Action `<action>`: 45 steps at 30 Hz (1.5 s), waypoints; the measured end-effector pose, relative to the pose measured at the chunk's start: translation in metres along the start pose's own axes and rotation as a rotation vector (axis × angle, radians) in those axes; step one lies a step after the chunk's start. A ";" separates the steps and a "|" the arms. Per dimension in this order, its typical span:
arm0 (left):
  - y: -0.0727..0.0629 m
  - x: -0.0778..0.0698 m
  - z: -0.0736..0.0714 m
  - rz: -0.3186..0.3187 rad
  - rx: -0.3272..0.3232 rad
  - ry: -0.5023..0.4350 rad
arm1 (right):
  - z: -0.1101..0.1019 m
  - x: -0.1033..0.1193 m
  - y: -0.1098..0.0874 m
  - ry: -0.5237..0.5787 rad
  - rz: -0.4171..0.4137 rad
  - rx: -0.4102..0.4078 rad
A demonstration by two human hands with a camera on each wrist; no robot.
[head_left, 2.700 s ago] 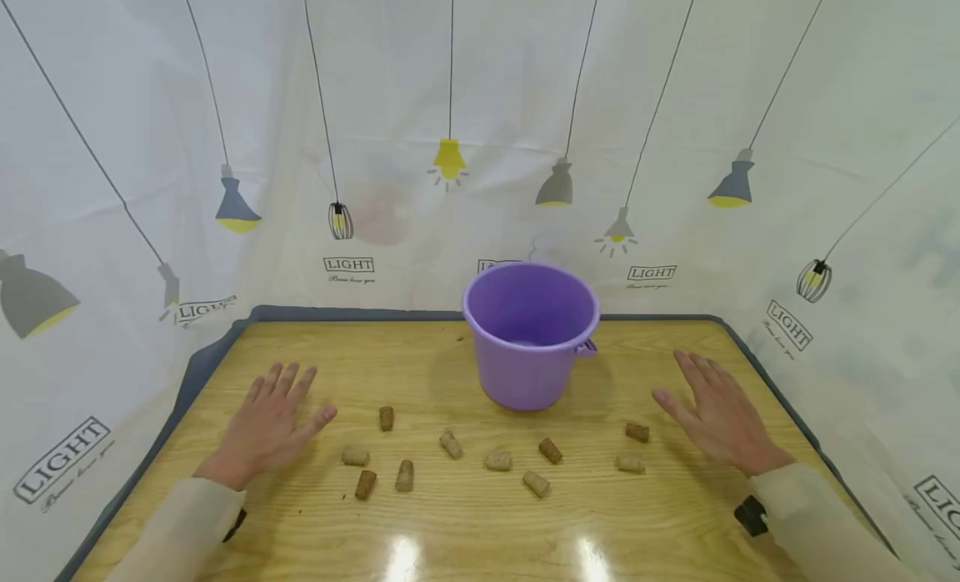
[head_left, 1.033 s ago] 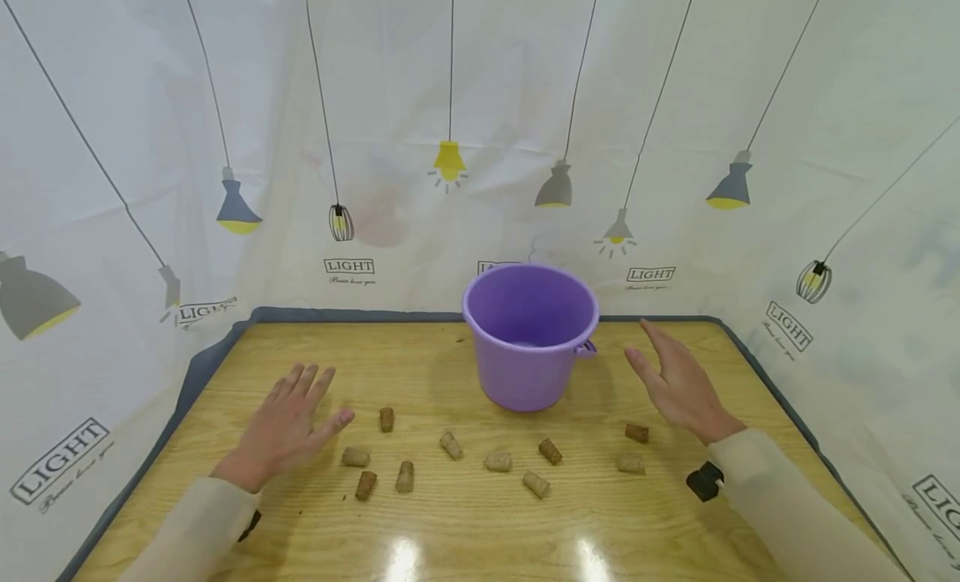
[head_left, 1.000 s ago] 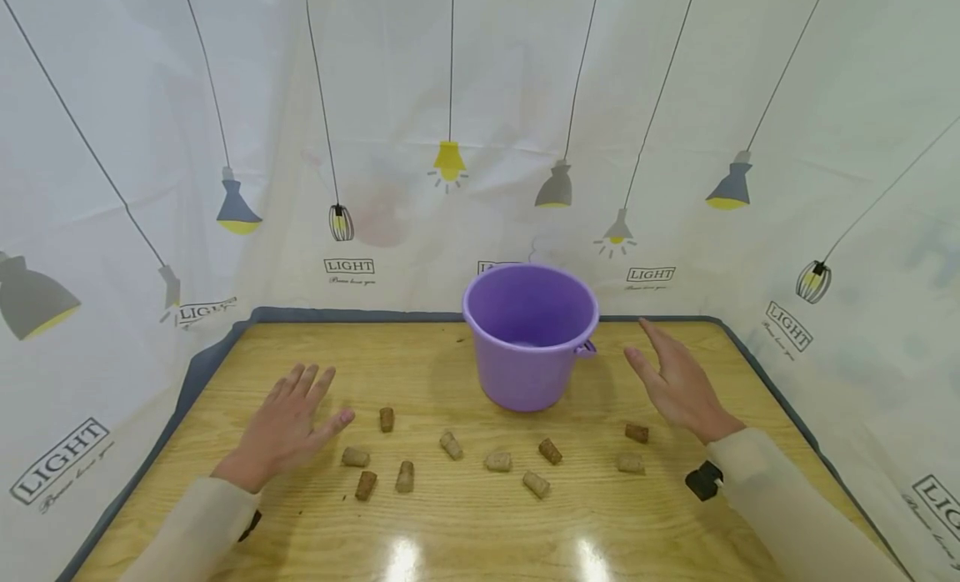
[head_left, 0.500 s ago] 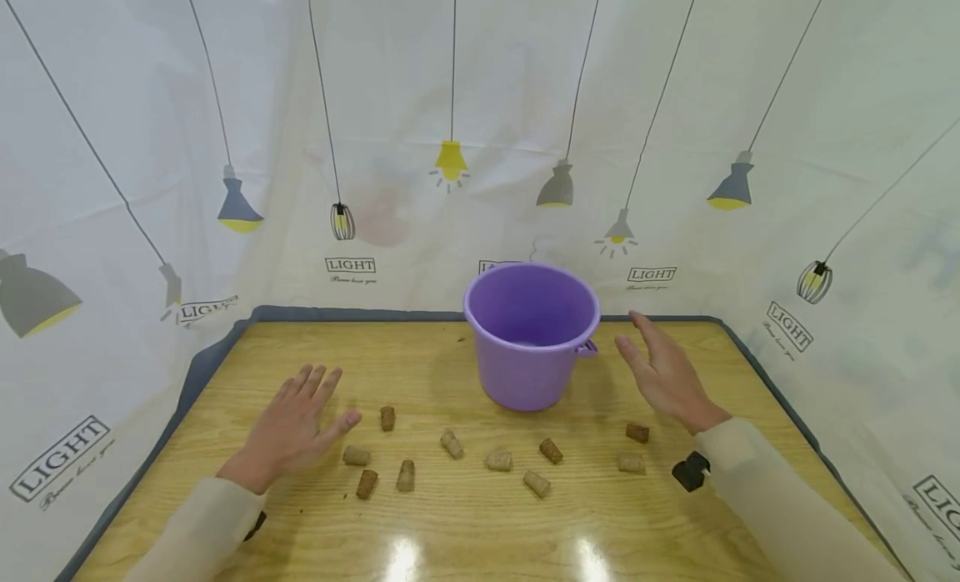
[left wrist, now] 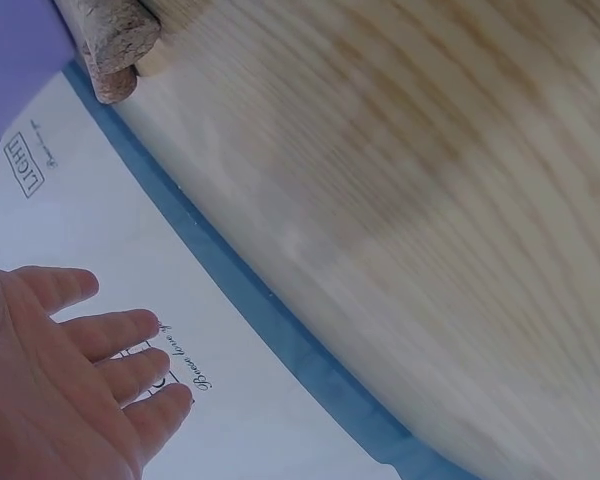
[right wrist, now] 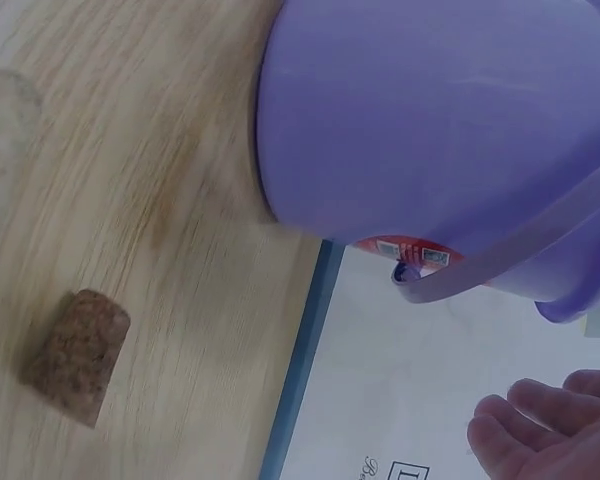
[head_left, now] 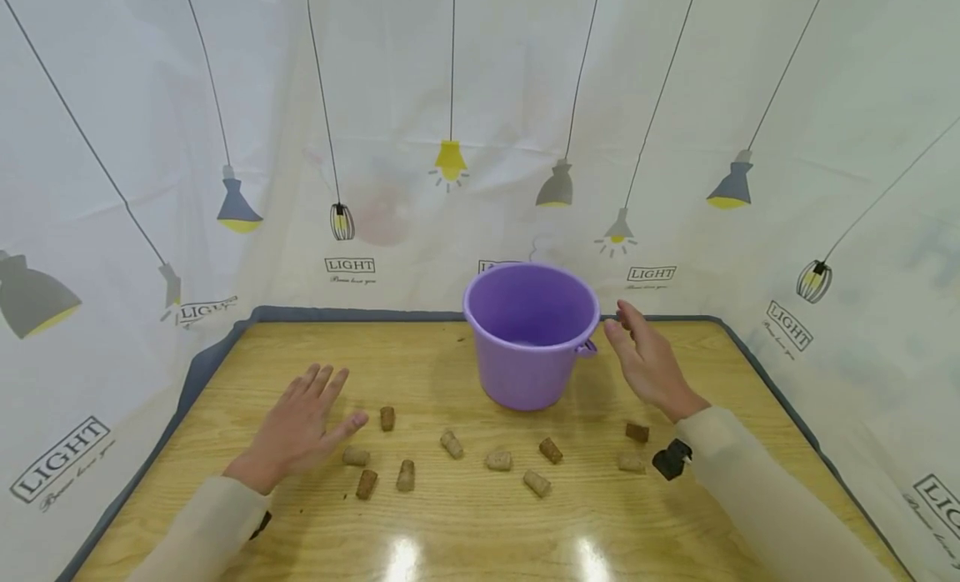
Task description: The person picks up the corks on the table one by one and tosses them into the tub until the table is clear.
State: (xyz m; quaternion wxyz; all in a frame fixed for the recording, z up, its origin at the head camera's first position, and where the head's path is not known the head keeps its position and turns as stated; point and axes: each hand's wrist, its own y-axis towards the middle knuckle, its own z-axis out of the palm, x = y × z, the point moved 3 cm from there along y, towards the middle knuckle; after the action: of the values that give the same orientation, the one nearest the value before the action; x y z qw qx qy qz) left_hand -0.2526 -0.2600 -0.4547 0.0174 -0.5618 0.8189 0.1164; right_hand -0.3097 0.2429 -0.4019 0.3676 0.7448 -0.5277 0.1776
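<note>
Bucket (head_left: 525,373) near table edge (head_left: 360,327) | left fingers (head_left: 334,388) spread | right fingers (head_left: 634,317) relaxed, gap to bucket

Right grip (head_left: 651,369): displaced inward and toward the rear from its first position near the right edge of the tabletop (head_left: 487,528); thumb and fingertips now lie just beside the rim of the purple bucket (head_left: 521,378), apart from it. Its fingers, fanned at first, now overlap one another in the head view. The right sleeve (head_left: 753,469) has swung inward, bringing the black wrist device (head_left: 672,459) near a pale cork (head_left: 631,462). Left grip (head_left: 294,436): shifted slightly inward, its thumb tip now nearer a dark cork (head_left: 387,418).
</note>
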 end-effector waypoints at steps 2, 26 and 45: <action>0.000 0.000 0.001 0.002 0.001 -0.001 | 0.002 0.000 0.003 0.024 0.004 -0.008; 0.001 -0.009 0.010 0.019 0.020 -0.024 | 0.020 0.013 0.032 0.087 0.062 -0.076; 0.001 -0.015 0.012 0.053 -0.028 -0.005 | 0.033 0.014 0.042 0.197 0.212 -0.040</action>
State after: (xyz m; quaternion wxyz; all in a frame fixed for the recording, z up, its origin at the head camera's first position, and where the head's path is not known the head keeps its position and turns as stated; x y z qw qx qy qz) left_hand -0.2490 -0.2433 -0.4635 0.0086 -0.5400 0.8316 0.1298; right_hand -0.3472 0.2024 -0.3990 0.4117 0.6565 -0.5683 0.2768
